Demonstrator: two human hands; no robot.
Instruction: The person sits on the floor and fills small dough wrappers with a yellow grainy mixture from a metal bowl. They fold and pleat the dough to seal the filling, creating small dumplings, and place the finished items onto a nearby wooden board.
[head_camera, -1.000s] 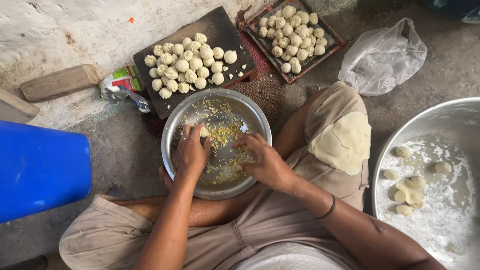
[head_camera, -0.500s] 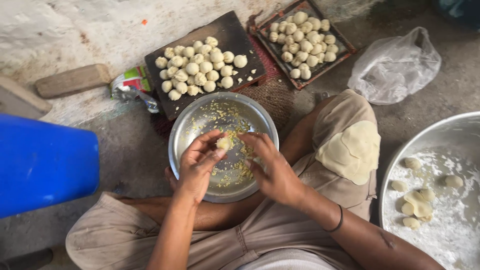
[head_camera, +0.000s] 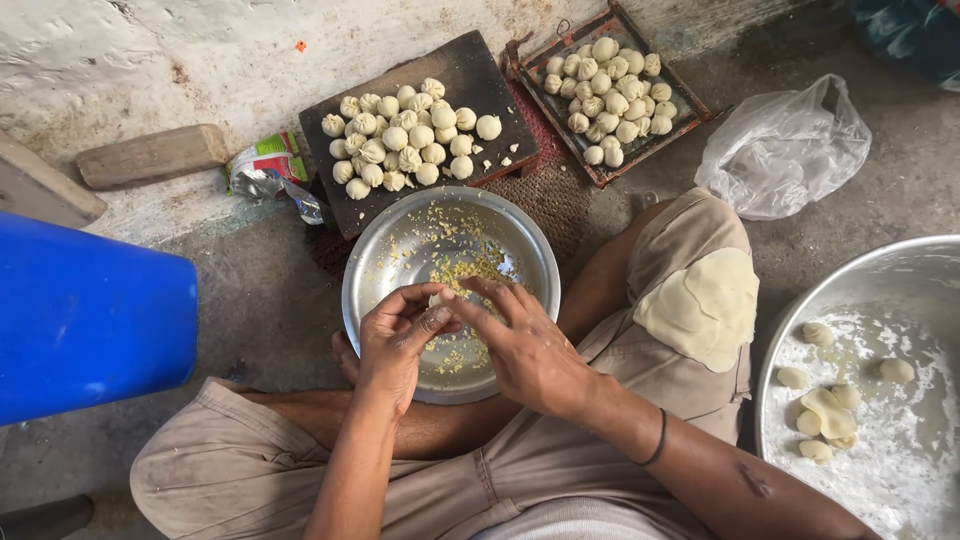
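My left hand (head_camera: 397, 335) and my right hand (head_camera: 520, 338) meet over a round steel bowl (head_camera: 380, 250) of yellow crumbly filling. Between their fingertips they pinch a small pale dumpling (head_camera: 436, 299), mostly hidden by the fingers. A flat round of dough (head_camera: 706, 305) lies on my right knee. Finished dumplings (head_camera: 405, 140) are piled on a dark wooden board beyond the bowl.
A metal-framed tray (head_camera: 690, 100) holds more dumplings at the back. A large steel basin (head_camera: 880, 275) with flour and dough pieces stands at the right. A blue barrel (head_camera: 85, 320) is at the left, a plastic bag (head_camera: 785, 150) at the far right, a wooden block (head_camera: 150, 155) by the wall.
My hands have lifted out of the filling and come together, closing around a dumpling above the bowl's near edge.
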